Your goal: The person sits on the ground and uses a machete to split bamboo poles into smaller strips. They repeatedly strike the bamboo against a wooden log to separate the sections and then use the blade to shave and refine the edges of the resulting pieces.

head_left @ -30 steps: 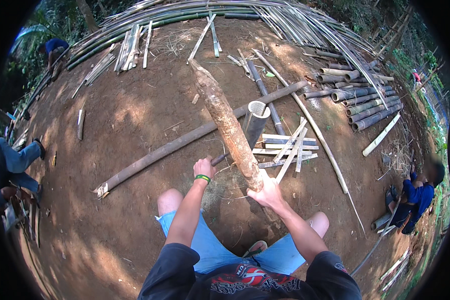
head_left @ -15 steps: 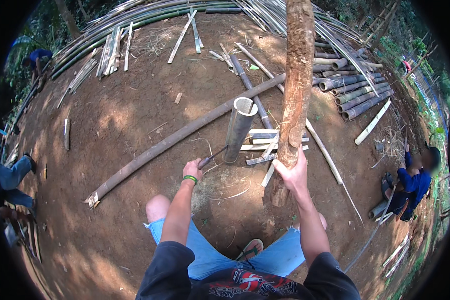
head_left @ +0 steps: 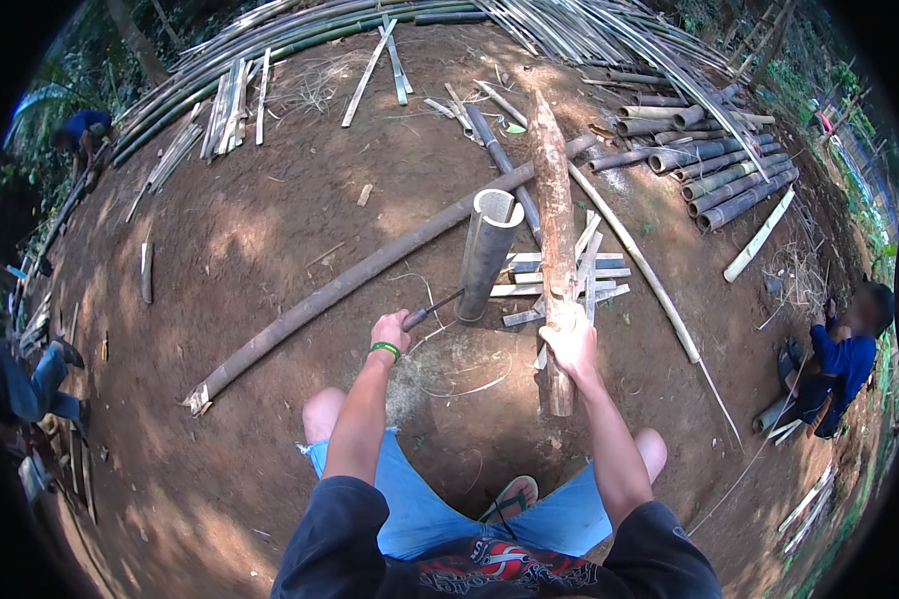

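Observation:
My left hand (head_left: 391, 331) is closed round the dark handle of a knife (head_left: 419, 317). Its thin blade reaches to the lower side of an upright bamboo section (head_left: 487, 255); whether it is in the bamboo or behind it, I cannot tell. This section has a thick pale rim, open at the top, and leans slightly. My right hand (head_left: 570, 339) grips a rough wooden log (head_left: 552, 200) near its lower end, and the log points away from me, to the right of the bamboo.
Split bamboo strips (head_left: 597, 265) lie crossed beyond my right hand. A long bamboo pole (head_left: 360, 275) runs diagonally over the dirt. Cut bamboo lengths (head_left: 719, 175) are piled at the far right. People crouch at right (head_left: 844, 349) and far left (head_left: 82, 135); another person's legs (head_left: 35, 379) show at left.
My right hand has brought the log down and away from me, so its pointed far end now shows. My left hand and the knife stay nearly where they were.

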### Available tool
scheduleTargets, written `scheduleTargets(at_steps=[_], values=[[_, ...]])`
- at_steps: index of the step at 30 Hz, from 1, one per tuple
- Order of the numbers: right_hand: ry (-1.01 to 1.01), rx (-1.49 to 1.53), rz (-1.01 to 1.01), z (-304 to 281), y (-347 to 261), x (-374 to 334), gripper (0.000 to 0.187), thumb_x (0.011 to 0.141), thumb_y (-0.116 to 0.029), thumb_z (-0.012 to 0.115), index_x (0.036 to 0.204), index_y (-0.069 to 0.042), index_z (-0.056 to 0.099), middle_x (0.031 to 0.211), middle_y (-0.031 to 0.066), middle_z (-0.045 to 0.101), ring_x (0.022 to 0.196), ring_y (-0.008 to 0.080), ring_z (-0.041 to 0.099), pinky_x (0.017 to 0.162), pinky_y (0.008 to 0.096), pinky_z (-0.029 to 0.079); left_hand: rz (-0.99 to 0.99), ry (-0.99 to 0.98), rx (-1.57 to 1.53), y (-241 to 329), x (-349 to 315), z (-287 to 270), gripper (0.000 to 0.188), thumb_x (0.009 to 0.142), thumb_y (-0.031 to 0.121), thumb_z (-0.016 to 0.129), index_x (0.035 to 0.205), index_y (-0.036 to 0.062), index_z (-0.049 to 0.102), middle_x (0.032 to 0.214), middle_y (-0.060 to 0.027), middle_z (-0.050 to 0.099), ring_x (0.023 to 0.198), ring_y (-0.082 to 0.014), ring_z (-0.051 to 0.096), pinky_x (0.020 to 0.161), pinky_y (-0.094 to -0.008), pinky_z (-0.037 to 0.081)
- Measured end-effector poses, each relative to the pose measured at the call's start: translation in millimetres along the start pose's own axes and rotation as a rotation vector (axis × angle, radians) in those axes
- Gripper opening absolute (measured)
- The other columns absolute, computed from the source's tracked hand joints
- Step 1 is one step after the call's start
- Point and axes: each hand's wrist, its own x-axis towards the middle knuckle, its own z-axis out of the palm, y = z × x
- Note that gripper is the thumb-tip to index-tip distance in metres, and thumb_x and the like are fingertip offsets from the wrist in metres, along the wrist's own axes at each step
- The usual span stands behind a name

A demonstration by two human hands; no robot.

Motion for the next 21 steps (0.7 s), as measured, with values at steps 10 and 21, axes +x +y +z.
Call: scheduleTargets(at_steps=[10,21], values=[[-0.218,-0.324,-0.131,50,112,-3,0.054,0.079,-0.038,0.076,0.117,-0.004,0.061,0.105,0.0174,0.069,0.098,0.0372,0.068,0.087,0.0463,0.053,0.007,-0.011,0.031,14,3,0,0.030,0.077,0.007,0.066,0.106,0.0154,0.070,0.099,-0.0170,0.072,0.098,-0.0382,0.068,0.086,-0.0487,0.056],[-0.186,-0.479,-0.061,47,107,-34,0.049,0.078,-0.039,0.073,0.113,-0.007,0.065,0.101,0.0188,0.072,0.093,0.0405,0.068,0.085,0.0470,0.055,0.004,-0.018,0.047,29,-5,3,0.029,0.077,0.007,0.065,0.104,0.0161,0.071,0.099,-0.0158,0.073,0.098,-0.0370,0.069,0.086,-0.0483,0.056]])
